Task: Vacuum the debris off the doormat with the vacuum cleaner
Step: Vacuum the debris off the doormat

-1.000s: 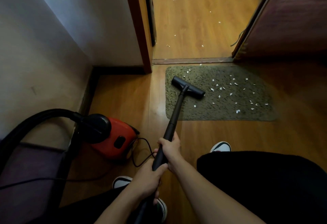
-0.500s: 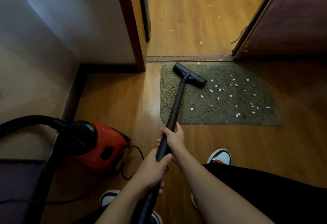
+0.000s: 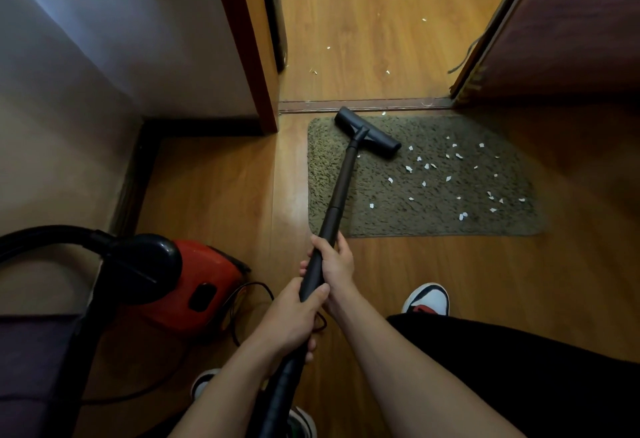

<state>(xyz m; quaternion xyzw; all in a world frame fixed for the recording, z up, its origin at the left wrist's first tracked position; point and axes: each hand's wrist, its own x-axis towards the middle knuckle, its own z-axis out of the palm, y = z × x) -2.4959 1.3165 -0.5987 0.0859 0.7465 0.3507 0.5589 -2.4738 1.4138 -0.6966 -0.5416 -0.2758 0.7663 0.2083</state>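
Fingers (image 3: pixel 304 268) of left hand (image 3: pixel 289 320) and right hand (image 3: pixel 337 264) curl round the wand (image 3: pixel 341 181), tips mostly hidden; hose (image 3: pixel 277 399) cut off below.

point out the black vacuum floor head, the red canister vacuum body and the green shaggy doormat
black vacuum floor head (image 3: pixel 377 141): head view, middle of the bar
red canister vacuum body (image 3: pixel 207 273): head view, red top shell
green shaggy doormat (image 3: pixel 388 219): head view, bare pile by its near edge
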